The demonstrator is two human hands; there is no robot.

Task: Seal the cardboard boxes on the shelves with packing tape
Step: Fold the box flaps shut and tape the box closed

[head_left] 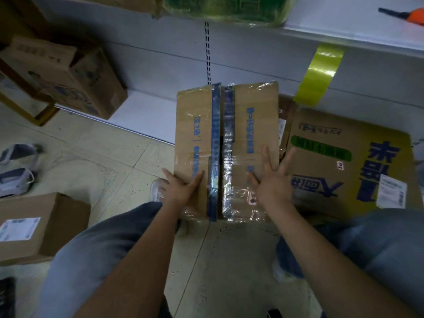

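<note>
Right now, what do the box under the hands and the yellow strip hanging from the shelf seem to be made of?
The box: brown cardboard, matte, with glossy clear film or old tape crinkling along its centre seam. The yellow strip: probably plastic packing tape, judging by its shiny, slightly see-through look. Both hands, left hand and right hand, press flat on the flaps.

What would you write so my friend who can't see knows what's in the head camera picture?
Two bare hands, the left hand and right hand, press flat on the flaps of a cardboard box on the floor, a gap between the flaps. A strip of yellow tape hangs from the shelf behind.
</note>
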